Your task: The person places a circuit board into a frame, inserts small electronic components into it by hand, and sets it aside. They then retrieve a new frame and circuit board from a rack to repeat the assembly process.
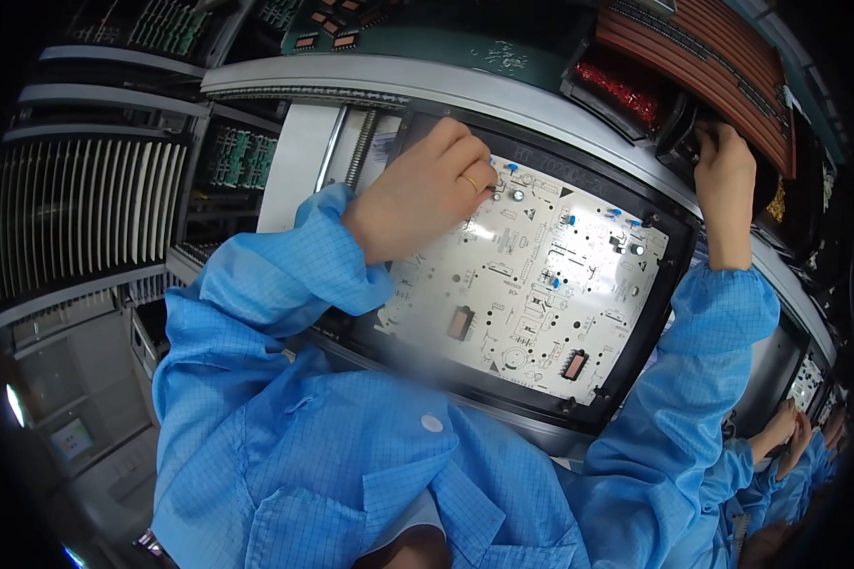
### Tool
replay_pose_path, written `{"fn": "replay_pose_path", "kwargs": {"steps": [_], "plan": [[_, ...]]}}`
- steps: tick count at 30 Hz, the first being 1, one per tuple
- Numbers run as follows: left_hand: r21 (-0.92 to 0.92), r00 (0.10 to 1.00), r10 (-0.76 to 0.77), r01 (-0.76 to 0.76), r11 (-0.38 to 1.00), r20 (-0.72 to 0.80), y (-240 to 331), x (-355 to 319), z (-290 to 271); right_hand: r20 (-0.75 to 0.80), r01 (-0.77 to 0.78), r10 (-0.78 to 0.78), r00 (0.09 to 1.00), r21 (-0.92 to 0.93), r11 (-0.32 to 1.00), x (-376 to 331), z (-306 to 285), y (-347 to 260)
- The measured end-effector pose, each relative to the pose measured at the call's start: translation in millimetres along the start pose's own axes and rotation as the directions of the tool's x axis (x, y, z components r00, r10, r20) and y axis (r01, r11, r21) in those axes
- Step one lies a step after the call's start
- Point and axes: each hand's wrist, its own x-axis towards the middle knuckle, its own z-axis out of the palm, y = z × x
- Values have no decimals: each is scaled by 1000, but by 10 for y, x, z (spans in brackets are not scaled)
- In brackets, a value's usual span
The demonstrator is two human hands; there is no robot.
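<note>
A white circuit board lies in a black carrier frame on a grey conveyor line. My left hand, a ring on one finger, presses down on the board's upper left corner with fingers bent; whether a small part is pinched in them is hidden. My right hand reaches up and right into a black bin beside a tray of red parts, fingertips hidden inside. Both arms wear blue sleeves.
Racks of grey slotted trays stand at the left with green boards behind. Orange-brown curved bins hang at upper right. Other people in blue sleeves work further down the line at lower right.
</note>
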Motion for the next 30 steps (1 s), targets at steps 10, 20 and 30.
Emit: {"fn": "replay_pose_path", "kwargs": {"steps": [10, 20, 30], "plan": [[77, 995, 100, -101, 992, 18, -50, -94, 95, -66, 66, -39, 997, 495, 866, -618, -567, -254], [-5, 997, 54, -55, 998, -47, -21, -153, 162, -41, -130, 189, 981, 582, 802, -1465, -1111, -353], [-39, 997, 73, -72, 997, 13, -1, -59, 82, -17, -259, 367, 930, 677, 689, -1796, -993, -352]]}}
